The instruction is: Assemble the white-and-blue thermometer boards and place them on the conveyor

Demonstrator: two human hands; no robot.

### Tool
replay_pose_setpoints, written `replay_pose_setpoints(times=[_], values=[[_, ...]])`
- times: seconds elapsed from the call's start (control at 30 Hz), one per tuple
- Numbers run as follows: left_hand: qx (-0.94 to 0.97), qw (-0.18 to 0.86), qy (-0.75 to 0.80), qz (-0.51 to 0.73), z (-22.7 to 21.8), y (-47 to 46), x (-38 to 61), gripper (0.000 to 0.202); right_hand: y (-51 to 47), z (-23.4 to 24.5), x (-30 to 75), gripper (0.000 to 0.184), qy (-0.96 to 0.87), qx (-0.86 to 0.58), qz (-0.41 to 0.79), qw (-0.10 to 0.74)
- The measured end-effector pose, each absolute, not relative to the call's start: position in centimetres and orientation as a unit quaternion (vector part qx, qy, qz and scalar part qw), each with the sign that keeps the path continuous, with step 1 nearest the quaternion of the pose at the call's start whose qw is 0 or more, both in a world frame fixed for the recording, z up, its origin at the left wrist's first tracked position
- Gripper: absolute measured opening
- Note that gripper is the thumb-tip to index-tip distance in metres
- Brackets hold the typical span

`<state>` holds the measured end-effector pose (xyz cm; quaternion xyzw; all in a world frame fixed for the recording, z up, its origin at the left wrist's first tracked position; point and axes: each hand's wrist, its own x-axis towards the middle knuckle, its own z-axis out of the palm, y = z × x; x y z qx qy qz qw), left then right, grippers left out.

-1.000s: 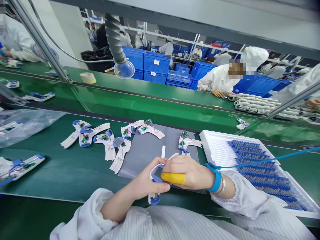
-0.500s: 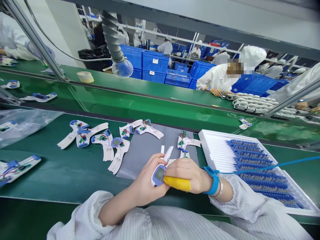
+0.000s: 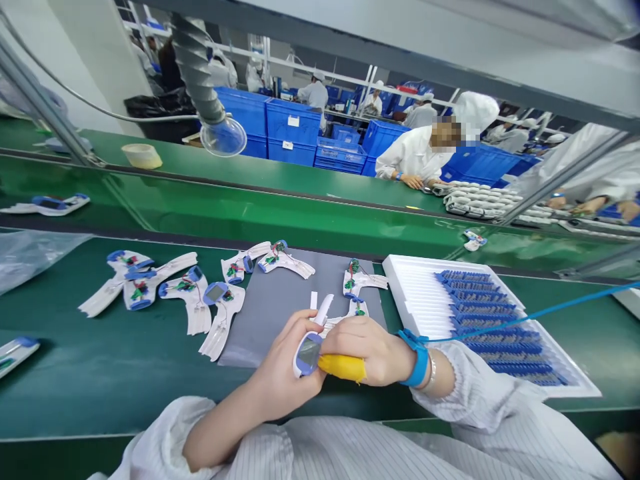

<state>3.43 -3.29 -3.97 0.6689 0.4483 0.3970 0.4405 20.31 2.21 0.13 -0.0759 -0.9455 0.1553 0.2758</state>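
My left hand (image 3: 293, 367) is closed round a white and blue handheld thermometer (image 3: 309, 353) with a grey screen, its fingers and thumb along the sides. Closed fingers of my right hand (image 3: 353, 350) press against the thermometer's right side; their tips are hidden. A yellow finger cot covers one right finger, and a blue wrist strap (image 3: 419, 360) with a cord circles that wrist. Beyond my hands, on a grey mat (image 3: 280, 293), lie opened thermometer halves (image 3: 363, 283) with wires and green boards. Several more opened thermometers (image 3: 187, 300) lie to the left.
On the right stands a white foam tray (image 3: 417, 300) holding rows of blue and grey parts (image 3: 485, 313). A clear plastic bag (image 3: 40, 257) lies at left. Behind the green ledge are a tape roll (image 3: 142, 156), an extraction hose (image 3: 197, 73), blue crates (image 3: 293, 127) and a co-worker (image 3: 420, 153).
The whole view has shifted, so the bench items sit further left in the picture. Both hands keep their hold on the thermometer, with little visible movement of the fingers.
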Motion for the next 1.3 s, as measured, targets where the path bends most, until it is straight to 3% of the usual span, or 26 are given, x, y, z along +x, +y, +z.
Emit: replay_pose_setpoints(times=[0.13, 0.27, 0.4, 0.43, 0.5, 0.6, 0.93, 1.3], values=[[0.626, 0.515, 0.428, 0.399, -4.2, -3.4, 3.8, 0.034, 1.2, -0.5, 20.7, 0.028, -0.938, -0.11, 0.138, 0.298], [0.392, 0.705, 0.411, 0.425, -4.3, -3.3, 3.7, 0.044, 1.4, -0.7, 22.4, 0.029, -0.947, -0.139, 0.105, 0.271], [0.12, 0.728, 0.48, 0.475, -4.3, -2.3, 3.0, 0.048, 5.2, -0.1, 29.7, 0.024, -0.894, -0.357, -0.08, 0.257], [0.094, 0.713, 0.497, 0.486, -4.2, -2.1, 3.0, 0.044, 6.5, 0.0, 32.4, 0.026, -0.846, -0.464, -0.126, 0.233], [0.073, 0.696, 0.515, 0.495, -4.0, -1.8, 3.0, 0.038, 9.2, 0.0, 37.8, 0.032, -0.727, -0.665, -0.143, 0.092], [0.062, 0.698, 0.524, 0.483, -3.6, -1.9, 3.5, 0.037, 12.9, -0.9, 44.3, 0.03, -0.665, -0.737, -0.123, 0.013], [0.081, 0.669, 0.557, 0.486, -3.6, -2.6, 4.0, 0.044, 18.4, -6.3, 49.7, 0.032, -0.616, -0.772, -0.095, -0.12], [0.023, 0.699, 0.519, 0.491, -4.0, -2.4, 4.1, 0.045, 18.6, -8.4, 49.3, 0.029, -0.638, -0.747, -0.113, -0.152]])
